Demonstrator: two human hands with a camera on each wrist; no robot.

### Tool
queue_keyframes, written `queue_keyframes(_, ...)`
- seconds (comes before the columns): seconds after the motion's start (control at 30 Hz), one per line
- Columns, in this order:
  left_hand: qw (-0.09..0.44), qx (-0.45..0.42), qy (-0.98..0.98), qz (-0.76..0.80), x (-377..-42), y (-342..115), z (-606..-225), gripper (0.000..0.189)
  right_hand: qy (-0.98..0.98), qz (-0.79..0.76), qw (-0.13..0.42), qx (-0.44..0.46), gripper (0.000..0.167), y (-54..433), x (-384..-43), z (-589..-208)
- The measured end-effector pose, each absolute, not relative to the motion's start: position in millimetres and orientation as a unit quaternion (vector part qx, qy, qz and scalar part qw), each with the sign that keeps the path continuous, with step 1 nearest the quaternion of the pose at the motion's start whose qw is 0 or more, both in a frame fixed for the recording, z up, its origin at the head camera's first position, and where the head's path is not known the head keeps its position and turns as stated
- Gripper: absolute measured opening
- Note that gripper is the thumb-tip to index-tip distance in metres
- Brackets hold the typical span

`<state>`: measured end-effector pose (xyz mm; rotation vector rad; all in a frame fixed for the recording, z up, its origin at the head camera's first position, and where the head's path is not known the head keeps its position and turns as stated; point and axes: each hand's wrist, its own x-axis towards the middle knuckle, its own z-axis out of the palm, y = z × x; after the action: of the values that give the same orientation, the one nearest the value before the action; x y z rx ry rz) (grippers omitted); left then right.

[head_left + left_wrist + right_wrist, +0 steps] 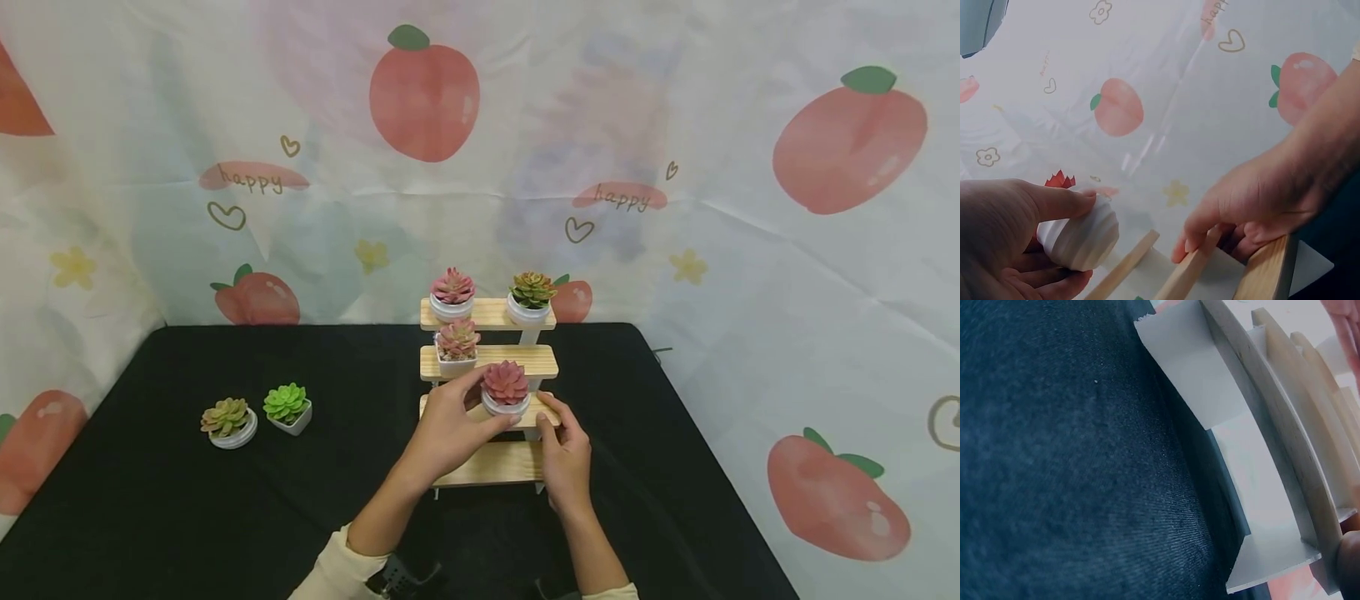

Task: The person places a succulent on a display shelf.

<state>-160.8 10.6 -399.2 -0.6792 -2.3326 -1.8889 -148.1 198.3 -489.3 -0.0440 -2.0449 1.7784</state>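
My left hand (450,425) holds a dark pink artificial succulent (506,383) in a round white pot, between thumb and fingers. In the left wrist view the ridged pot (1082,237) is seen from its side, beside the shelf ends. The pot is at the second-lowest tier of a wooden plant stand (487,465); whether it touches the board cannot be told. My right hand (564,454) grips that tier's right end, its fingers over the board's edge. On the right wrist side, the stand's white supports (1254,481) show, with a fingertip (1351,562) at a board.
The top tier carries a pink succulent (452,287) and a green-red succulent (532,292). A pale pink succulent (457,342) in a square pot stands on the tier below. Two green succulents, one olive (227,421) and one bright (287,406), are on the black tablecloth (187,517) at left.
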Motion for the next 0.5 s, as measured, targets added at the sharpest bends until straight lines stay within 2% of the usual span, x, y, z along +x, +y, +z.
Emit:
queue_keyframes(0.33, 0.045, -0.232, -0.754, -0.613, -164, 22, -394, 0.062, -0.750, 0.625, 0.211, -0.039, 0.029, 198, -147, -489)
queue_keyframes(0.5, 0.058, -0.221, -0.748, -0.623, -162, 24, -395, 0.062, -0.745, 0.633, 0.208, -0.034, 0.029, 193, -139, -471)
